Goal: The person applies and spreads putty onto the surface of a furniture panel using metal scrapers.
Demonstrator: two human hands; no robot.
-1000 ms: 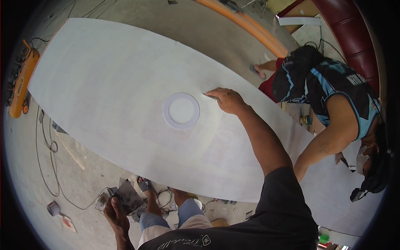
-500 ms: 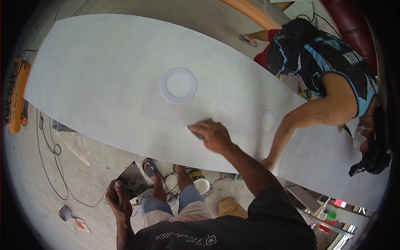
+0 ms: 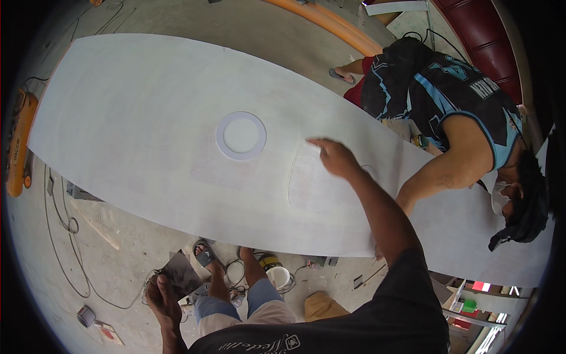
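Observation:
My right hand is over the long white panel, its forefinger stretched toward the left and the other fingers seemingly curled. Whatever it may hold is hidden. A thin raised line runs down the panel's surface just left of the hand. Further left lies a pale ring around a round disc. Off the panel's near edge, my left hand grips a dark, glossy square sheet, thumb on top.
A co-worker bends over the panel's right part, one arm reaching across it. Below are sandalled feet, a white-rimmed bucket and loose cables. An orange machine stands at the left; orange pipes lie behind.
My right hand has moved away from me and to the right across the panel, uncovering the lower part of the raised line. My left hand keeps its hold on the dark sheet. The view has shifted slightly.

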